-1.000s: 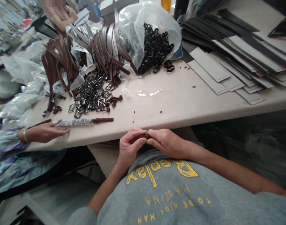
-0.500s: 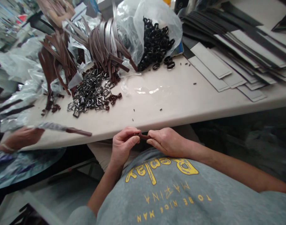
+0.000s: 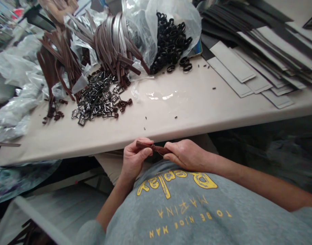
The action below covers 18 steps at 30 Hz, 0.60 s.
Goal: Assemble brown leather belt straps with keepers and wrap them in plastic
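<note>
Close to the table's front edge, my left hand [image 3: 136, 157] pinches a brown leather strap [image 3: 159, 149] between thumb and fingers. Its end sticks up past the left fingertips, with what looks like a small loop around it by the thumb. My right hand [image 3: 186, 153] is closed on the other side of the strap, just above the grey shirt. The part of the strap inside the right fist is hidden. On the table in front lie a heap of metal buckles [image 3: 98, 98] and a few brown loops [image 3: 124, 104].
Bundles of brown straps [image 3: 111, 44] lie behind the buckles. Black rings [image 3: 171, 41] spill from a clear plastic bag [image 3: 143, 23]. Stacked grey and black strips [image 3: 235, 66] cover the table's right side. Another person's arm [image 3: 59, 12] shows at the back left.
The strap end now shows beyond my left fingertips, and more strap shows between my hands. Another person's hand with a brown strap has left the view at left.
</note>
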Motion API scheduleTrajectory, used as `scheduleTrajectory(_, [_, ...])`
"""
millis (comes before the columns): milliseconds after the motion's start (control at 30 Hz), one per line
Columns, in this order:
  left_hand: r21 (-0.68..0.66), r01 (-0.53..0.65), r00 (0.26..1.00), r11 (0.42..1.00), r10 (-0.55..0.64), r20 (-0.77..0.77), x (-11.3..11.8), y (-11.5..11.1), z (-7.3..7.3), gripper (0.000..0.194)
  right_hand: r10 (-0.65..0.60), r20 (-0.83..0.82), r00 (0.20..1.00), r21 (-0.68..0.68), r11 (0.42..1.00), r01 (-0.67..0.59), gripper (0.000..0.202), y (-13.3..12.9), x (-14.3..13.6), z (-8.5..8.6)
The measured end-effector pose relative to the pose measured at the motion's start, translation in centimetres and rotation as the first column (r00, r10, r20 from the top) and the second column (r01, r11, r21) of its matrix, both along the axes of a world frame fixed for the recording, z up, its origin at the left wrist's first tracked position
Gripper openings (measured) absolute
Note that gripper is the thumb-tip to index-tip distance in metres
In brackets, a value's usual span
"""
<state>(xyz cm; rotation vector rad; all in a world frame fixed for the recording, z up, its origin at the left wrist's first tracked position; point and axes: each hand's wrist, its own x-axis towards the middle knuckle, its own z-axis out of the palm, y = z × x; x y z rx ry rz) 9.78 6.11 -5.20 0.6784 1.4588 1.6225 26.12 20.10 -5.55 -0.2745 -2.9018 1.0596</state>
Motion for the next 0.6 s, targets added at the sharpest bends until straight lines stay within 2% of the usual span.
scheduleTrajectory(100, [-0.037, 0.088, 0.996, 0.995, -0.088, 0.006, 1.1, 0.2, -0.1, 0.021, 0.031, -0.039, 0.999, -0.05, 0.998, -0.033, 0.019, -0.5, -0.3, 0.1])
scheduleTrajectory(200, [-0.011, 0.06, 0.998, 0.998, -0.06, -0.016, 1.2, 0.1, -0.1, 0.017, 0.017, -0.047, 0.999, -0.106, 0.994, -0.021, 0.013, -0.5, -0.5, 0.6])
scheduleTrajectory(333, [0.013, -0.023, 0.999, 1.0, 0.024, -0.035, -0.2, -0.5, -0.5, 0.017, -0.022, 0.104, 0.994, -0.016, 1.0, 0.024, 0.015, 0.0, -0.3, 1.3])
scheduleTrajectory(433, [-0.029, -0.021, 0.999, 0.999, 0.02, -0.027, -0.2, -0.6, -0.5, 0.021, -0.013, 0.203, 0.979, 0.022, 1.0, 0.009, 0.012, 0.1, -0.3, 1.1])
scheduleTrajectory(500, [-0.077, 0.001, 1.0, 0.997, -0.001, -0.003, 0.9, -0.5, 0.0, 0.024, 0.012, 0.169, 0.985, -0.011, 1.0, -0.01, 0.011, -0.3, -0.4, 0.7])
scheduleTrajectory(600, [-0.096, 0.021, 0.993, 0.995, -0.009, 0.118, 2.4, -0.2, 0.7, 0.03, 0.026, 0.013, 1.0, -0.103, 0.994, -0.025, 0.025, -0.9, -0.1, -0.4])
